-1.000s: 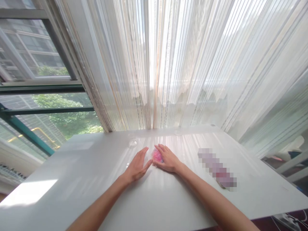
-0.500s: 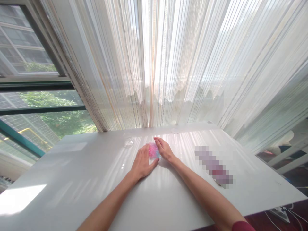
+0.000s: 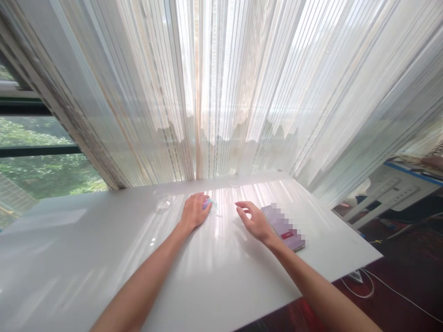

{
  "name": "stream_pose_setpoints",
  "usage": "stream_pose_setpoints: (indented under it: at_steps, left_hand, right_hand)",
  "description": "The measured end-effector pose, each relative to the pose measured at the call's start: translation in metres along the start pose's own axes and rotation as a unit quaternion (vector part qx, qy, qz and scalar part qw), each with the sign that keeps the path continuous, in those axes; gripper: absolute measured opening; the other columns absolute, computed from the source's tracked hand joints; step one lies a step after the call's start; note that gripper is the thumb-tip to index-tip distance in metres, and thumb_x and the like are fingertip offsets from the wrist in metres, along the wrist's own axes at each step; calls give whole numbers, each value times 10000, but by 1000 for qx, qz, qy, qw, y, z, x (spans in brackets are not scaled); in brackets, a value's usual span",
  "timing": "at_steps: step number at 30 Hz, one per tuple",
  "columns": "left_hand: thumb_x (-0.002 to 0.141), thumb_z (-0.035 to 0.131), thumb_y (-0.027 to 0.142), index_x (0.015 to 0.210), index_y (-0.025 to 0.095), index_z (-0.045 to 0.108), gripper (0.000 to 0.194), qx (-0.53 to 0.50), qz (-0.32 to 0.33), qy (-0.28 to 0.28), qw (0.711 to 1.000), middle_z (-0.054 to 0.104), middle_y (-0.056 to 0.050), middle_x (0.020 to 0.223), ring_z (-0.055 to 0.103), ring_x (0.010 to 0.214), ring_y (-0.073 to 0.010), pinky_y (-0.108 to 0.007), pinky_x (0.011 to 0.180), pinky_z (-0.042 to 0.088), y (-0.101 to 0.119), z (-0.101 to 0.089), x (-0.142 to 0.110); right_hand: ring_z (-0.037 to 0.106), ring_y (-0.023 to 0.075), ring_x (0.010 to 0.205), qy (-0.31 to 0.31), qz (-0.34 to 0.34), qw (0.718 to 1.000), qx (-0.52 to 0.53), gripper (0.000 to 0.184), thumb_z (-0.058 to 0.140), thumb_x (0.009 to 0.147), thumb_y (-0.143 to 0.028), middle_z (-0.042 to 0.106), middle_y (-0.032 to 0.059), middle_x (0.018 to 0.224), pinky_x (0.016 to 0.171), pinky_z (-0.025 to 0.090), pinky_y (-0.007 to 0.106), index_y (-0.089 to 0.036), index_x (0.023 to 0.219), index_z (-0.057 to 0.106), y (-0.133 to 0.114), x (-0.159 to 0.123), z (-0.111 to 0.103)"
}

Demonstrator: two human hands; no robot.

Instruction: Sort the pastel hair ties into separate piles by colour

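Note:
My left hand [image 3: 194, 211] rests on the table with its fingers curled over a small bundle of pink, purple and light-blue strands [image 3: 208, 203]. Most of the bundle is hidden beneath the hand, and a few pale teal strands stick out on its right. I cannot tell what the strands are made of. My right hand [image 3: 254, 220] is held apart from the bundle, thumb and fingers loosely spread with nothing in them. Just right of it lies a flat purple booklet-like thing [image 3: 282, 228] with a red patch, partly pixelated.
The white table [image 3: 194, 286] stands against sheer striped curtains [image 3: 221, 92]. A clear round dish [image 3: 163, 203] lies left of my left hand, and another faint clear round piece [image 3: 234, 185] is near the back edge. A white cable [image 3: 368, 286] trails on the floor at right.
Both hands were around the bundle; now the left covers it alone and the right has moved away rightward, toward the purple thing. The view has turned right.

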State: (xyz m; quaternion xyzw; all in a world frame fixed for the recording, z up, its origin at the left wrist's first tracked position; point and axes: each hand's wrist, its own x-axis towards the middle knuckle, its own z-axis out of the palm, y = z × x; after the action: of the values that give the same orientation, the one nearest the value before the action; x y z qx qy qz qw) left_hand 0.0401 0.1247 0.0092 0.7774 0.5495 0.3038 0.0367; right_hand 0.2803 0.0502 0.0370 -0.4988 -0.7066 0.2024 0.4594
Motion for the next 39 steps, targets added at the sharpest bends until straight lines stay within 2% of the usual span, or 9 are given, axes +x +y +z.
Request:
stream_pose_setpoints:
  at_steps: [4,9,13,16,24,30,34,36,39]
  left_hand:
    - [952,567,384,1228,184,659,353,-20,6,-7,1000,673,-161,1262,618,1178,-365,-592,1042,469,-2,-9,6]
    - [986,519,470,1471,208,452,555,-42,44,-20,998,561,-160,1450,544,1325,-332,-554,1110,451,-11,-32,-17]
    - [961,565,465,1474,210,450,583,-41,58,-32,997,513,-174,1493,484,1396,-338,-552,1137,439,-31,-52,-47]
    - [928,616,443,1451,211,479,588,-40,69,-40,996,514,-165,1494,475,1406,-340,-555,1152,426,-43,-63,-62]
    - [946,611,385,1289,239,617,373,-51,93,-29,994,650,-113,1317,604,1236,-299,-511,1069,501,-46,-59,-51]
    - [966,572,402,1138,238,676,259,-25,64,48,996,673,-89,1061,638,997,-258,-446,908,541,-43,-60,-54]
    - [970,555,356,847,216,685,228,-38,86,-18,995,638,-34,769,613,718,-182,-331,709,529,-36,-66,-60]
    - [954,581,341,824,222,690,207,-45,103,-50,992,660,-38,791,631,745,-186,-327,713,529,-32,-69,-60]
    - [936,604,316,950,236,713,136,-44,111,-61,991,701,-75,1000,653,934,-238,-394,844,536,-26,-72,-58]
  right_hand:
    - [701,253,1016,-23,-14,999,-43,306,490,996,-366,708,133,1136,858,606,420,-183,1160,672,10,-7,2]
    - [582,301,1246,-83,-87,991,-66,378,675,887,-326,648,139,1285,1085,474,509,-211,1245,646,9,4,48]
    - [593,314,1209,-111,-117,984,-71,308,664,897,-278,653,138,1257,1071,463,534,-222,1199,675,3,22,80]
    - [626,289,1116,-114,-125,983,-67,250,611,932,-258,678,120,1161,1022,496,500,-225,1168,687,2,38,92]
    - [622,164,737,-93,-74,991,-59,192,571,925,-258,663,79,965,733,546,325,-169,1051,684,16,59,72]
    - [547,140,621,-167,-71,981,-72,120,610,896,-263,618,-7,713,600,449,269,-200,799,642,9,49,49]
    - [561,157,645,-215,-96,969,-79,165,646,853,-217,595,-11,664,617,452,280,-212,691,622,-1,41,43]
    - [600,187,733,-219,-110,967,-76,128,640,864,-215,621,16,730,678,494,308,-217,738,658,-4,38,43]
    - [630,227,920,-208,-130,968,-60,94,610,901,-223,658,63,923,833,539,365,-224,900,704,-4,36,48]
